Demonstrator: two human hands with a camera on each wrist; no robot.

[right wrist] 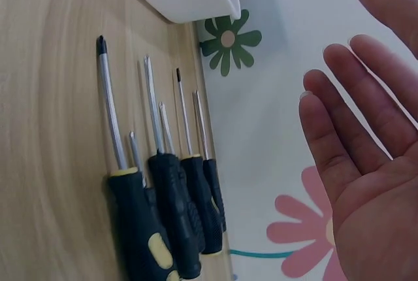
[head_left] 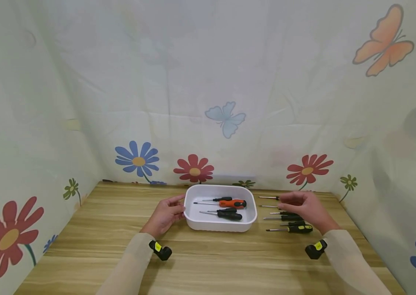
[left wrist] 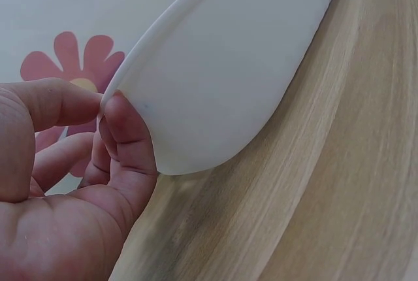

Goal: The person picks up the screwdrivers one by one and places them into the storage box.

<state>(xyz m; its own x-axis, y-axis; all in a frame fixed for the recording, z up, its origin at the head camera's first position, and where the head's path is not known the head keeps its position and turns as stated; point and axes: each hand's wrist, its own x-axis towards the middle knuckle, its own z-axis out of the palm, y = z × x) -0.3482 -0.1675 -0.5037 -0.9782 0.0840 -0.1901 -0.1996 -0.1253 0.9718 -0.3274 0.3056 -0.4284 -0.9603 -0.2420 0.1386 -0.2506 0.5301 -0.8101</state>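
A white plastic tub [head_left: 219, 226] stands on the table with several screwdrivers inside, among them an orange-and-black one [head_left: 233, 203] and a black-handled one [head_left: 230, 214]. At the tub's left end, my left hand [head_left: 165, 215] pinches the rim between thumb and fingers, as the left wrist view shows up close. To the right of the tub, several screwdrivers lie in a row, their tips pointing left; the nearest has a black-and-yellow handle [head_left: 300, 229]. My right hand [head_left: 305, 208] hovers above the far ones, holding nothing. Its fingers are extended in the right wrist view and partly cover handles in the head view.
The wood-grain table [head_left: 208, 262] runs back to a pale curtain [head_left: 178, 82] printed with flowers and butterflies, which also hangs along both sides. Small black devices with yellow labels are worn on both wrists.
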